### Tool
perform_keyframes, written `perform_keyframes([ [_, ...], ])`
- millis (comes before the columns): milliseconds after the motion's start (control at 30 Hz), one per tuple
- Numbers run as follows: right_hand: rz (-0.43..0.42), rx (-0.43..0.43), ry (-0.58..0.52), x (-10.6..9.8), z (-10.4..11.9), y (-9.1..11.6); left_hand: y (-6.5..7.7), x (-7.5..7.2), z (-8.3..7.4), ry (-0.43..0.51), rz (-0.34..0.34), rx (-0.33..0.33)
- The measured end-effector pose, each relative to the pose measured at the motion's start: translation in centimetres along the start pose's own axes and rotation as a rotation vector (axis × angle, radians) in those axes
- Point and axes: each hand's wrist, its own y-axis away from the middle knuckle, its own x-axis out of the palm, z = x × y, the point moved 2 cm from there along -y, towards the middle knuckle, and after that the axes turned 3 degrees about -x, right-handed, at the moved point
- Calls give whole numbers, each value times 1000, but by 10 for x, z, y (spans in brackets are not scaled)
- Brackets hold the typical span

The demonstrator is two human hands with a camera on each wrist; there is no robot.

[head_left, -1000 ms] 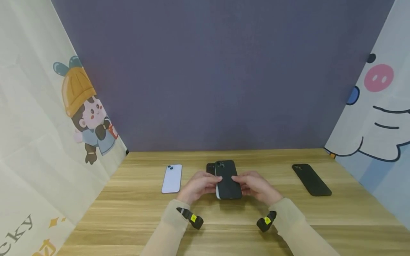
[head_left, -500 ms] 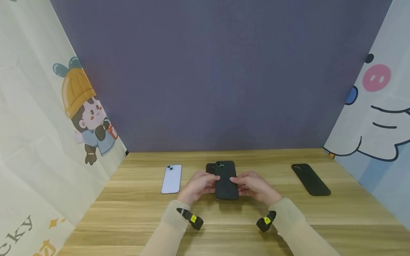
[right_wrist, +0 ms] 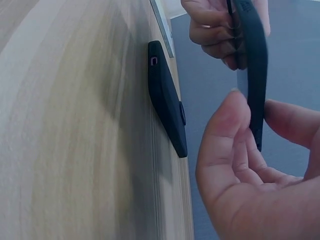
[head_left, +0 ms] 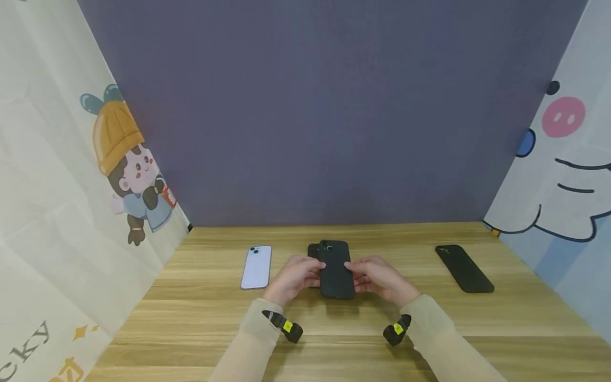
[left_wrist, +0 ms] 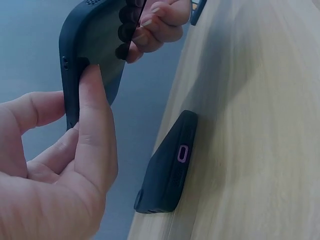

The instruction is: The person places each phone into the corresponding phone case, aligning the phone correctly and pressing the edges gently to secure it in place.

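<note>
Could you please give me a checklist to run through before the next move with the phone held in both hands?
1. Left hand gripping the black-cased phone: ok, it holds one long side.
2. Right hand gripping the opposite long side: ok.
3. Black-cased phone clear of the wooden tabletop: ok, raised above it in both wrist views.
4. Fitted case seated along every edge: cannot tell, the hands hide parts.
5. Pale lavender phone in a case: not ok, none shows on it.
6. Black phone case at right empty: cannot tell.
</note>
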Motion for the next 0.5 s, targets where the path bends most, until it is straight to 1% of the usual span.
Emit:
perform_keyframes([
  [333,-29,-5,8,1,4,0,1,-1,0,19,9,-5],
  [500,-55,-8,-16,-2,6,-4,4,-1,0,23,41,-2],
])
